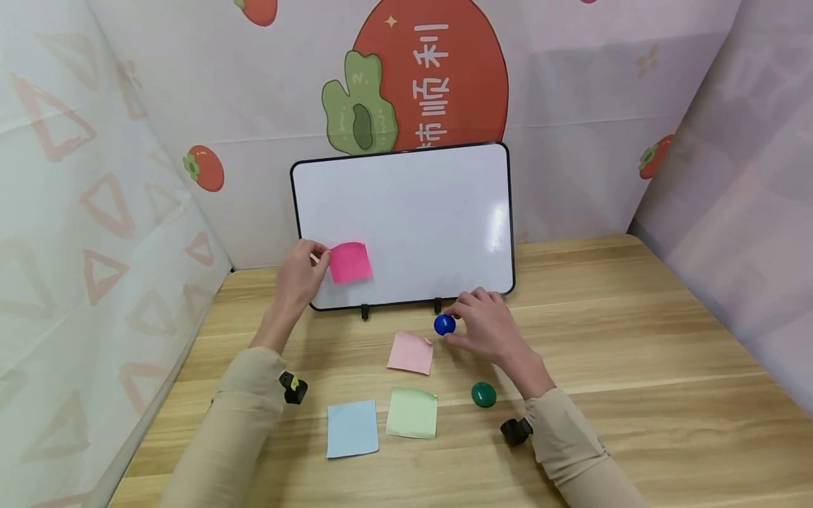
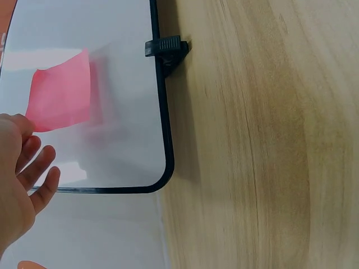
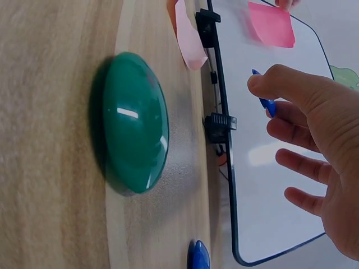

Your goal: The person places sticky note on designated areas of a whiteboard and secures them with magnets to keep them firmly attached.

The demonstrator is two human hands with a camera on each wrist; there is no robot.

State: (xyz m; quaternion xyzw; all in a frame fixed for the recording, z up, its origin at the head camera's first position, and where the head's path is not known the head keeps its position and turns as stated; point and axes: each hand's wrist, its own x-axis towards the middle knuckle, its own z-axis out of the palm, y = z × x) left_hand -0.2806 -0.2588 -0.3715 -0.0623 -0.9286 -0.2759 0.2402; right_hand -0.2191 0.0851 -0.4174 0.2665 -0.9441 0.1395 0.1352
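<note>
Pink note [image 1: 351,262]: by the lower-left corner of the whiteboard [image 1: 406,204], left hand [image 1: 301,274] pinching its edge; apparently not flat, so it may shift.
Blue magnet [image 1: 444,325]: pinched by right hand [image 1: 488,326] near the bottom edge; a loose pinch could drop it.

ok so quick headcount. Sticky notes: four in total, one hot pink note [image 1: 350,263] up on the board and three lying flat on the desk [image 1: 667,353], that's a pale pink note [image 1: 411,353], a pale green note [image 1: 412,413] and a blue note [image 1: 352,429]. Glossy domes make three: one green dome [image 1: 484,395], one blue dome [image 1: 444,324] in the fingers, and a second blue one [image 3: 200,256] that only the right wrist view catches. Just one whiteboard [image 1: 419,212], near the desk's back edge, with two black clips [image 1: 365,312] along its bottom. Hands: two, left hand [image 1: 300,274] and right hand [image 1: 488,326]. Black wrist gadgets: also two [image 1: 293,388].
</note>
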